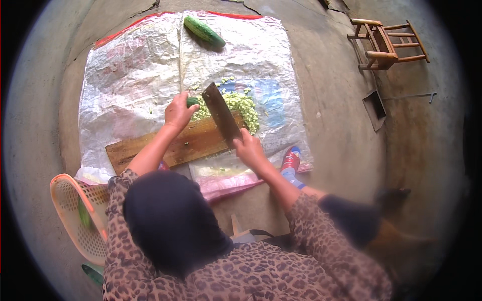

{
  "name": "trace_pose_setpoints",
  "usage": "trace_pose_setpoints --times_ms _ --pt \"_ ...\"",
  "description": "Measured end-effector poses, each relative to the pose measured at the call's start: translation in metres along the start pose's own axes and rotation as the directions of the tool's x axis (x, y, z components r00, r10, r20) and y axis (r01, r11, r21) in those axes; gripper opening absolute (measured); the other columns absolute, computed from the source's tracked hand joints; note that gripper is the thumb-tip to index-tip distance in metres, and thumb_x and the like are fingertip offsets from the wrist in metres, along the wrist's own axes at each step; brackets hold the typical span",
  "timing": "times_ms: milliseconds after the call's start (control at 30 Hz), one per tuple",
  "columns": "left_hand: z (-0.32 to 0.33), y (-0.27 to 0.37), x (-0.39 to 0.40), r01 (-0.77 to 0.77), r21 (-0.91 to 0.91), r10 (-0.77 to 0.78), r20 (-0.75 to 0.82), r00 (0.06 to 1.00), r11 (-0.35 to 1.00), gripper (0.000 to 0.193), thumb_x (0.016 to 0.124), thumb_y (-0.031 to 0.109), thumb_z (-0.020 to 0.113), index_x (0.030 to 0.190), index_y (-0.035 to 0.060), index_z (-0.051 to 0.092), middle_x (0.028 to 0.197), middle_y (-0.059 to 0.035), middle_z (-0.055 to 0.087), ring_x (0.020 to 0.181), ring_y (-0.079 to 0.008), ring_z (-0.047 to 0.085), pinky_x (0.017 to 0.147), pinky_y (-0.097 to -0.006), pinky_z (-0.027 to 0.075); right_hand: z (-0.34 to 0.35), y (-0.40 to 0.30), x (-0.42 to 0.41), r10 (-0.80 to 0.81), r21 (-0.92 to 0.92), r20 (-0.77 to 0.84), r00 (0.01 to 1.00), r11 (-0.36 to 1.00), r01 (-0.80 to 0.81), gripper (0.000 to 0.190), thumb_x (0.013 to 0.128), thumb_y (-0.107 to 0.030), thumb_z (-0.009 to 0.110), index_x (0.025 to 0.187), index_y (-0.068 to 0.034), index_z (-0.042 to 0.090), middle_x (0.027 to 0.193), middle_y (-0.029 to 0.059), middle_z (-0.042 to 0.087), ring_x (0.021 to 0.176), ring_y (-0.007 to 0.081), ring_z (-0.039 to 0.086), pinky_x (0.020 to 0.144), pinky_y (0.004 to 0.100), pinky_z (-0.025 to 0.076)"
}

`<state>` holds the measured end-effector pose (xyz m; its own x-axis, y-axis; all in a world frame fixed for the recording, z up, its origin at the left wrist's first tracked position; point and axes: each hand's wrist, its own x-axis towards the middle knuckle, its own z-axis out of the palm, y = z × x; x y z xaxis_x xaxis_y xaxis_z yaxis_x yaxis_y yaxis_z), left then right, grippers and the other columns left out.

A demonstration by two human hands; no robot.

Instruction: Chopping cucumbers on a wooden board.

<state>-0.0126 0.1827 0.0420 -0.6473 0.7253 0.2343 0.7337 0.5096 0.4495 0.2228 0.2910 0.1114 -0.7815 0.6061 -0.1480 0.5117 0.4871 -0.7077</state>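
My left hand (180,111) grips a short dark green piece of cucumber (193,101), held above the far edge of a long wooden board (196,141). In my right hand (249,149) is a cleaver (222,113), its broad dark blade pointing away from me and to the left over the board. The blade and the cucumber piece are close together. A pile of chopped pale green bits (241,106) lies beyond the board and around its right end. At the far side a whole cucumber (204,31) rests on the flattened woven plastic sack (131,82).
An orange-rimmed plastic basket (56,203) at my left holds a green vegetable (84,213). A wooden chair (389,45) and a long-handled dustpan (374,109) are on the concrete floor at right. My sandaled foot (291,158) is on the sack's right edge.
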Motion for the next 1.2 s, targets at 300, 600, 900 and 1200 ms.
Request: trace_pose_setpoints --times_ms 300,600,900,1200 --pt "0.051 -0.026 -0.085 0.861 -0.376 -0.303 0.824 0.48 0.342 0.039 0.082 0.035 0.069 0.102 0.0082 0.048 0.063 -0.0023 0.052 0.042 -0.0086 0.049 0.036 -0.0228 0.039 0.03 0.027 -0.015 -0.018 -0.179 0.147 0.989 0.983 0.044 0.016 0.088 -0.018 0.051 0.096 -0.007 0.043 0.068 0.0246 0.059 0.066 0.0459 0.058 0.059 0.0564 0.043" --pt "0.064 -0.032 -0.1 0.665 -0.195 -0.439 0.613 0.657 0.721 0.046 0.083 0.043 0.065 0.093 0.0037 0.042 0.063 -0.0065 0.051 0.041 -0.0146 0.049 0.038 -0.0307 0.04 0.04 0.018 -0.034 -0.084 -0.193 0.238 0.968 0.972 0.132 0.013 0.085 -0.011 0.048 0.095 -0.007 0.041 0.067 0.0223 0.059 0.065 0.0435 0.059 0.057 0.0544 0.044" --pt "0.043 -0.011 -0.091 0.653 -0.139 -0.454 0.611 0.648 0.745 0.054 0.083 0.044 0.064 0.098 -0.0048 0.047 0.097 -0.028 0.06 0.093 -0.0416 0.059 0.078 -0.0446 0.045 0.049 0.02 -0.038 -0.078 -0.31 0.318 0.945 0.933 0.182 0.019 0.079 -0.001 0.042 0.098 0.002 0.038 0.067 0.0238 0.06 0.064 0.0421 0.061 0.057 0.0525 0.047" --pt "0.077 -0.037 -0.11 0.556 -0.223 -0.39 0.512 0.766 0.801 0.054 0.082 0.048 0.064 0.09 -0.0007 0.042 0.076 -0.0203 0.058 0.06 -0.0285 0.057 0.056 -0.0393 0.045 0.072 0.036 -0.038 -0.05 -0.367 0.369 0.928 0.909 0.195 0.027 0.084 -0.003 0.041 0.106 0.011 0.037 0.066 0.0252 0.061 0.062 0.0417 0.062 0.054 0.0496 0.049"
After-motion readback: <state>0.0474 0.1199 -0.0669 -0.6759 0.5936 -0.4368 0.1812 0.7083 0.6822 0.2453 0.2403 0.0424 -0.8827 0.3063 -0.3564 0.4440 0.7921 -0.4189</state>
